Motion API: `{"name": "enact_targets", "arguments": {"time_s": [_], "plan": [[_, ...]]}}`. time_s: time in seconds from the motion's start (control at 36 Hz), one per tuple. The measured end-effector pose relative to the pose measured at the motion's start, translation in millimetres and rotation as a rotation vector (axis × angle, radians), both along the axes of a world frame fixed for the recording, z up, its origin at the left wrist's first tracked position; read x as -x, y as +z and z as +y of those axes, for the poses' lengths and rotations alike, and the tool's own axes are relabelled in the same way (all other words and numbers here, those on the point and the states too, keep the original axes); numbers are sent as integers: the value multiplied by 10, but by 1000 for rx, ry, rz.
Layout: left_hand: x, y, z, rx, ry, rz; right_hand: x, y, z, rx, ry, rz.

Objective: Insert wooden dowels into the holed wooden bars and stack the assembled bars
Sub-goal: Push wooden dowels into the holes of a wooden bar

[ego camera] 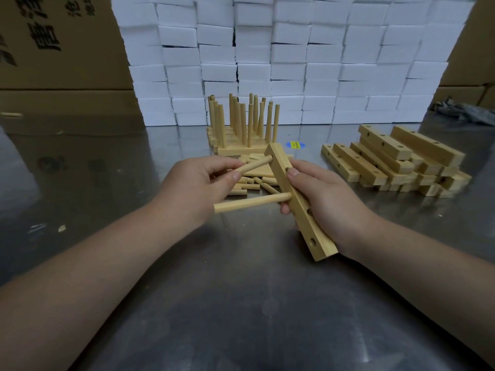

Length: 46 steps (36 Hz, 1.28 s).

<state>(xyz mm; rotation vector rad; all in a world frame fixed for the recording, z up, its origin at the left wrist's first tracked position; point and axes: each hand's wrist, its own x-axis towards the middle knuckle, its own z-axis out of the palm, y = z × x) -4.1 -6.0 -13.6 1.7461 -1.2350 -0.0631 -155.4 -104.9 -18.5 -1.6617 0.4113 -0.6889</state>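
My right hand (325,199) grips a holed wooden bar (301,207), held tilted on edge above the table. One dowel (251,202) sticks out to the left from a middle hole of that bar. My left hand (198,183) pinches a second dowel (255,166) whose tip is at the bar's top hole. Two lower holes in the bar are open. Loose dowels (249,183) lie on the table behind my hands. A stack of assembled bars with upright dowels (242,129) stands further back.
A pile of holed bars without dowels (393,162) lies at the right on the metal table (241,303). A wall of white foam blocks (281,57) rises behind. Cardboard boxes (53,49) stand at the left and right.
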Motion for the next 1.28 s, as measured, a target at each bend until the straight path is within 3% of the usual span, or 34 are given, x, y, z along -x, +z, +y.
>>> {"name": "enact_targets", "arguments": {"time_s": [0.25,0.33,0.5,0.75,1.0,1.08,1.19,1.28], "plan": [[-34,27,37,75,35,-465,-4,8,1,143,-18,49],[-28,45,48,63,42,-525,3,21,15,159,-19,49],[-14,47,28,14,9,-211,15,32,20,204,-14,59],[-79,86,0,-79,-41,28,6,-25,-12,320,-80,141],[-84,88,15,-132,-51,107,-2,-46,25,309,-107,134],[-43,67,4,-93,2,63,-21,-76,19,171,-127,89],[-87,55,-1,102,122,131,-40,-61,-20,0,-198,8],[-186,37,-12,67,208,-15,-31,-17,-86,-88,-327,-34]]}}
